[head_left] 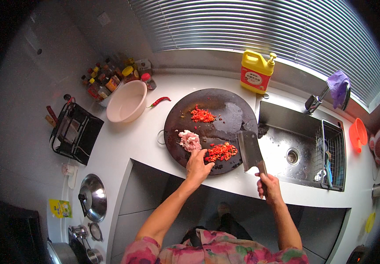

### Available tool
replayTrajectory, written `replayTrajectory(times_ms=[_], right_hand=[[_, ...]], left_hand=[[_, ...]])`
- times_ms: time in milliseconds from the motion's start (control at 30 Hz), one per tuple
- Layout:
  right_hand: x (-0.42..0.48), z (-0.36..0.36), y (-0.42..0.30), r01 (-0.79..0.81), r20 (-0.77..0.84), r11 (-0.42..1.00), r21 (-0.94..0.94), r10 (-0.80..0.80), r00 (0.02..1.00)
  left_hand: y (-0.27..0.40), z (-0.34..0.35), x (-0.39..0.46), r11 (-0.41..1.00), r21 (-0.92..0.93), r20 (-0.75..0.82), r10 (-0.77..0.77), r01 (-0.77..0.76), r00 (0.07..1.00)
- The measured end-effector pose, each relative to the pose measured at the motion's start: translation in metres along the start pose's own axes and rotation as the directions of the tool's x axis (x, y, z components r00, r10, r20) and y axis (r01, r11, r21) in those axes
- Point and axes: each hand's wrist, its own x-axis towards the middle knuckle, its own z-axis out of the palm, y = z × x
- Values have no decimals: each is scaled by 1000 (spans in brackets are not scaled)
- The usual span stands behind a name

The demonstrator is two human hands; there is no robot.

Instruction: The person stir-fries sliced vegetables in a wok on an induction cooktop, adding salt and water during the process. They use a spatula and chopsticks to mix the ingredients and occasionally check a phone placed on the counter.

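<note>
On a round dark cutting board (223, 132) lie two piles of chopped red chili, a far one (203, 115) and a near one (222, 152), with a heap of raw minced meat (190, 140) left of the near pile. My left hand (199, 166) is at the board's near edge, between the meat and the near chili, fingers apart; whether the fingertips touch either is unclear. My right hand (270, 188) grips the handle of a cleaver (251, 150), whose broad blade is over the board's right edge, beside the sink.
A pink plastic basin (127, 102), a whole red chili (159, 101) and sauce bottles (102, 82) are at the left. Behind the board stands a yellow detergent jug (256, 74). The steel sink (275, 132) with a wire rack (333, 158) adjoins on the right.
</note>
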Motion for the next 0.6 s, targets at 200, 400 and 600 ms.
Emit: replayTrajectory(times_ms=[200,400,600], right_hand=[[-5,6,31,-32,63,996,84,27,998],[4,42,40,-104,179,991,89,87,980],[10,52,35,-134,184,978,162,103,977]], left_hand=[[7,12,18,976,209,54,51,-62,997],[-4,23,33,985,103,58,129,-135,990],[-14,29,41,995,-28,55,101,-100,993]])
